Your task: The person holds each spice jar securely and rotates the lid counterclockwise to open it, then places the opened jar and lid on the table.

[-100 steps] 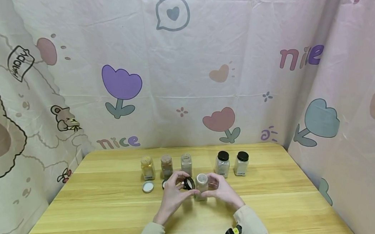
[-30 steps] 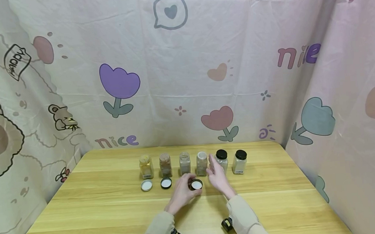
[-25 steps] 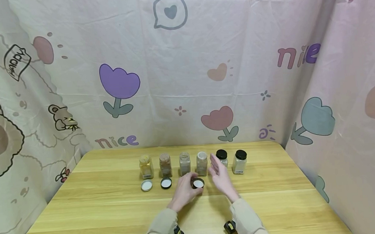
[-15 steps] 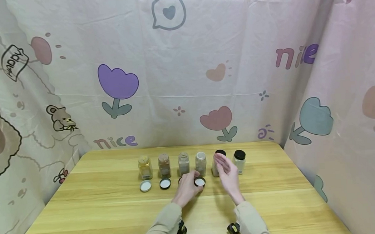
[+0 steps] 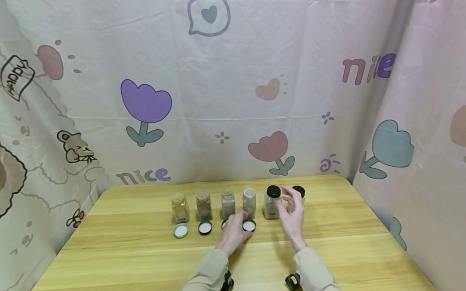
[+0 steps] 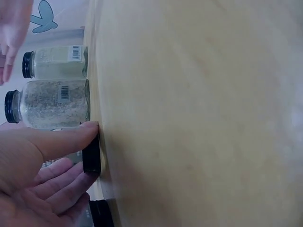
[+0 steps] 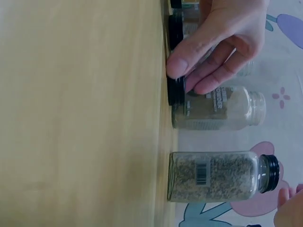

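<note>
My left hand (image 5: 233, 233) pinches the rim of a black jar lid (image 5: 249, 225), which lies with its white inside up on the table; thumb and fingers span the lid (image 6: 91, 156) in the left wrist view. Just behind it stands an uncapped spice jar (image 5: 249, 204). My right hand (image 5: 292, 213) hovers at the right side of a capped jar (image 5: 272, 209) of speckled grains, fingers loosely curved and apart from its black cap (image 7: 271, 173) in the right wrist view. Partly hidden behind that hand is a second capped jar (image 6: 59, 62) of pale contents.
Further left in the row stand uncapped jars of yellow powder (image 5: 180, 209), brown powder (image 5: 204, 206) and greyish contents (image 5: 228, 203). Before them lie upturned lids (image 5: 181, 231), one mostly covered by my left hand. A printed curtain (image 5: 210, 98) hangs behind the wooden table (image 5: 144, 266).
Earlier both hands held the fourth jar and its lid near the front; the jar now stands in the row. My left hand has lowered the lid to the table. My right hand has moved rightward.
</note>
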Tool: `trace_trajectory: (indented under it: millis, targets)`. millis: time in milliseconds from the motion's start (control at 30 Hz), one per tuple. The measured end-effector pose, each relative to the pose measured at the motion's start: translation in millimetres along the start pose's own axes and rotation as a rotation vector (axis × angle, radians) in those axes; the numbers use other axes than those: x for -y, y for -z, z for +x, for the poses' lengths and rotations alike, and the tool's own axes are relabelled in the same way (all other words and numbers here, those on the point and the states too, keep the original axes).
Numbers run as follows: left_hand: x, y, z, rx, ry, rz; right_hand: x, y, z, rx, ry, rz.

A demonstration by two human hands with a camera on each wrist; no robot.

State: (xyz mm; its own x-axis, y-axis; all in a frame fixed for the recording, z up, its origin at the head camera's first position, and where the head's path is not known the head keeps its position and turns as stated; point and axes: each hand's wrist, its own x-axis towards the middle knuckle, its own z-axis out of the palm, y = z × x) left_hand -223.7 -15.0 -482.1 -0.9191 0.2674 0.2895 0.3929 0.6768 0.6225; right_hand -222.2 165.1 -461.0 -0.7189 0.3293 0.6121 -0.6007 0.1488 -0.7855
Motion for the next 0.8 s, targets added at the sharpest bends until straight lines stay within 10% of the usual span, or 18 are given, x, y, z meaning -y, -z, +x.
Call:
trace_trajectory:
  millis: [400, 800]
  targets:
    - [1.8, 23.0, -10.3, 0.036, 0.043, -0.175, -10.4, 6.0, 10.2, 0.354, -0.258, -0.204]
    - [15.6, 50.7, -30.4, -0.07, -0.051, -0.274, -20.6, 6.1, 20.1, 0.447, -0.398, -0.25]
